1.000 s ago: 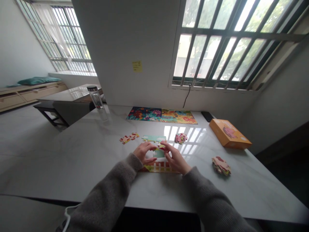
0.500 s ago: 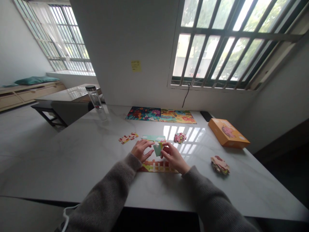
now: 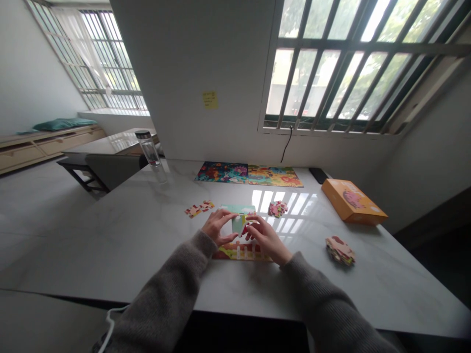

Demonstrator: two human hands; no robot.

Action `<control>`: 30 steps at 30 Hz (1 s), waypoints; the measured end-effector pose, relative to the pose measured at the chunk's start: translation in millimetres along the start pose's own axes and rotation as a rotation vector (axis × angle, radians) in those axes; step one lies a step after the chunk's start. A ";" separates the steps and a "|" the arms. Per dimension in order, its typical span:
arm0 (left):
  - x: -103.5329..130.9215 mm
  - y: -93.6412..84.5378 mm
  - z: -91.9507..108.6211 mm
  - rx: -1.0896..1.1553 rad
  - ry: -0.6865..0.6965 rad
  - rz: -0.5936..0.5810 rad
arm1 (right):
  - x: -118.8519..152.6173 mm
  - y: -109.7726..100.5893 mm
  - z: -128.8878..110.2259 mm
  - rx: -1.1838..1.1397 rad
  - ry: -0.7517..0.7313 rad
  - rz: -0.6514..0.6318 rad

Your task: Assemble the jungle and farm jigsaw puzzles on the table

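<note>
- Green jigsaw piece (image 3: 236, 224) is sitting between the two hands, over the gap dividing the pale-green upper strip (image 3: 235, 209) from the fence-patterned lower strip (image 3: 241, 252).
- Left hand (image 3: 217, 228) is forming a C, thumb and forefinger parted by about the piece's height; it is apparently holding the green edges, though blur is hiding how firmly.
- Right hand (image 3: 264, 236) is keeping a narrower, curled pinch and is seemingly gripping a red-patched piece (image 3: 245, 228); I'm unable to tell whether that is joining the green one.
- Judging by its flat, thin look, I'm expecting the green piece to be light, stiff card: needing hardly any force, yet risking a crease or a peeling corner if bent.
- Its printed face is probably feeling smooth, so opposite straight edges are offering the surest hold; knobs are likely being the weakest spots.
- Glossy marble-patterned tabletop (image 3: 147, 245) is presumably letting flat card slide, making fingertips under an edge more useful than pressing from above.
- Loose pieces (image 3: 199, 209) are lying to the left, a small heap (image 3: 278, 209) to the right, and a taller stack (image 3: 340, 250) is resting nearer the orange box (image 3: 353, 202).
</note>
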State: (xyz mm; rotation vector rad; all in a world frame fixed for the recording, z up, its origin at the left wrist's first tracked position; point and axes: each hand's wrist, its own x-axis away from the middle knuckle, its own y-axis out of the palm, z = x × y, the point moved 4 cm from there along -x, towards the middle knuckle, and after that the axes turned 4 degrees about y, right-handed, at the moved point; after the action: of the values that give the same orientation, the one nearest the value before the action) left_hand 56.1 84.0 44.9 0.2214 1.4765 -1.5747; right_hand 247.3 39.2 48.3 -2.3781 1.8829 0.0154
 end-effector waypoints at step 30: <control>83.9 -58.1 -13.9 -0.507 -0.662 -0.257 | 1.0 -2.5 7.6 0.753 -0.231 0.022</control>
State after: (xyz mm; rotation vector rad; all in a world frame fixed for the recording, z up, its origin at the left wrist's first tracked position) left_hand -37.2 45.4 24.5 -0.7397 1.3309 -1.2292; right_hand 250.5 39.5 40.8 -1.7554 1.4537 -0.3379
